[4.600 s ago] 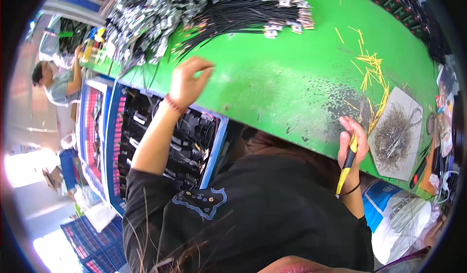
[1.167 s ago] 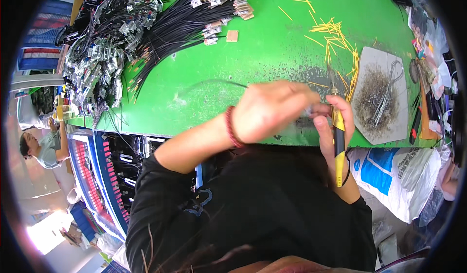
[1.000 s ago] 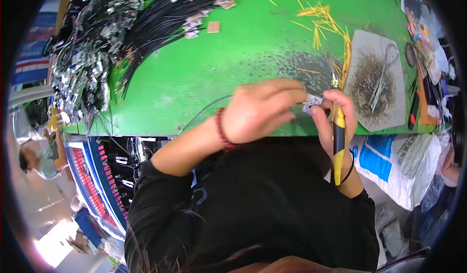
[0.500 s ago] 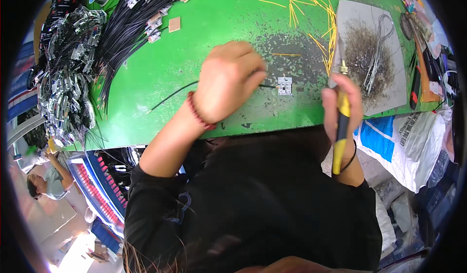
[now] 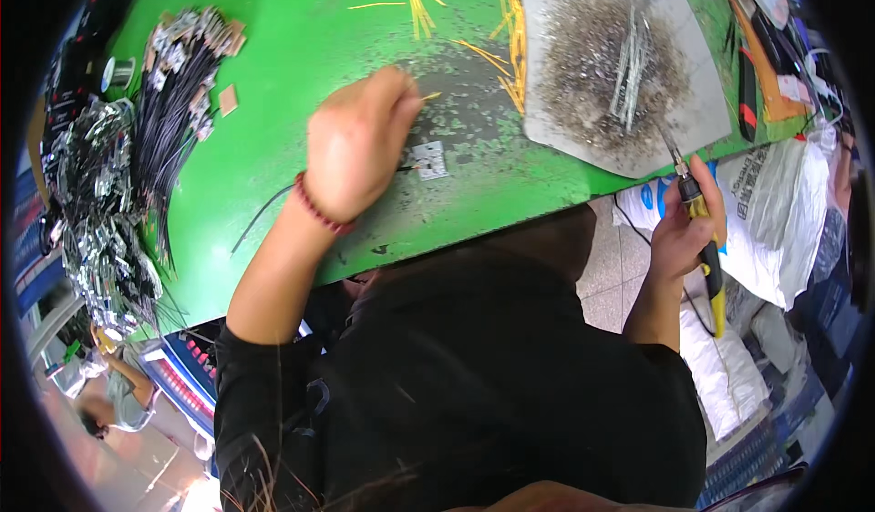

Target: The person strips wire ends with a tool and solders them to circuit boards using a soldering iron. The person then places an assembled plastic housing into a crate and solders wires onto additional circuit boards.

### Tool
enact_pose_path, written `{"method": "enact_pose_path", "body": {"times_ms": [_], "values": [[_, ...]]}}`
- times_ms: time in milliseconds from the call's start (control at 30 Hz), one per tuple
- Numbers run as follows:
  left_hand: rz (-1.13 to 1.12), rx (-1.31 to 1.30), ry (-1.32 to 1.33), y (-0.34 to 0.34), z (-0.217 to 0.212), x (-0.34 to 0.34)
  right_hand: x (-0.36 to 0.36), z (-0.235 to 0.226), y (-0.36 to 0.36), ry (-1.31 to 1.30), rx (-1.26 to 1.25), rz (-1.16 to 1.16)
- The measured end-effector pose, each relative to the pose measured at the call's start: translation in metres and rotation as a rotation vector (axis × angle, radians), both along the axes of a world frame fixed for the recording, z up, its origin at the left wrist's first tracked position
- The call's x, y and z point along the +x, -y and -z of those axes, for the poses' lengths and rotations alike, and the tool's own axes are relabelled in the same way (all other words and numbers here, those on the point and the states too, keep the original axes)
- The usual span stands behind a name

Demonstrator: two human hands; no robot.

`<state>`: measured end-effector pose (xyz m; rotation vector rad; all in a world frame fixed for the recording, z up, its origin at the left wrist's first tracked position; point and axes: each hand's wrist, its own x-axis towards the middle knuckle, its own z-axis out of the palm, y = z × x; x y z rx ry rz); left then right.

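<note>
My left hand [image 5: 357,143] is closed over the green bench, its fingertips pinching a short yellow wire [image 5: 432,96] that partly sticks out to the right. Just below those fingers lies a small white circuit board [image 5: 430,160]. A black cable [image 5: 259,220] runs to the board's left side and passes beneath my left hand. My right hand [image 5: 684,234] grips a yellow-and-black soldering iron [image 5: 712,270] beyond the bench's front edge. Its metal tip points up and left, over the lower right of a grey, residue-stained sheet [image 5: 561,120] that carries silvery solder strands [image 5: 629,79].
More yellow wires [image 5: 512,47] lie scattered left of the sheet. Bundled black cables with boards [image 5: 173,93], a solder spool [image 5: 118,73] and a heap of shiny parts [image 5: 109,229] fill the left. A red-black tool [image 5: 747,97] and white sacks [image 5: 766,220] are at right.
The view has shifted right. My left fingers have reached the yellow wire that lay loose. My right hand has moved right with the iron, tilting its tip leftward over the grey sheet.
</note>
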<state>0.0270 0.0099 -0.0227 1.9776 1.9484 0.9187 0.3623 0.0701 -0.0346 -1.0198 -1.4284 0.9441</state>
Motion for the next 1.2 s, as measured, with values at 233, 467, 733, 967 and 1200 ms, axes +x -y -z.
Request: {"method": "enact_pose_path", "body": {"times_ms": [233,467,733,967,1200], "values": [[0.084,-0.070,0.028,0.039,-0.007,0.018,0.022,0.005,-0.019,0.019,-0.026,0.021],[0.078,-0.020,-0.006,0.032,-0.002,0.018,0.024,0.009,-0.020,0.047,-0.010,-0.061],[-0.100,-0.050,0.296,0.050,-0.012,0.011,-0.008,-0.003,-0.009,-0.184,-0.042,-0.220],[-0.115,0.110,0.032,0.058,0.004,0.011,-0.090,0.003,0.021,-0.159,-0.154,-0.502],[-0.105,0.118,0.007,0.056,0.014,0.013,-0.106,0.018,0.031,-0.115,-0.139,-0.551]]}}
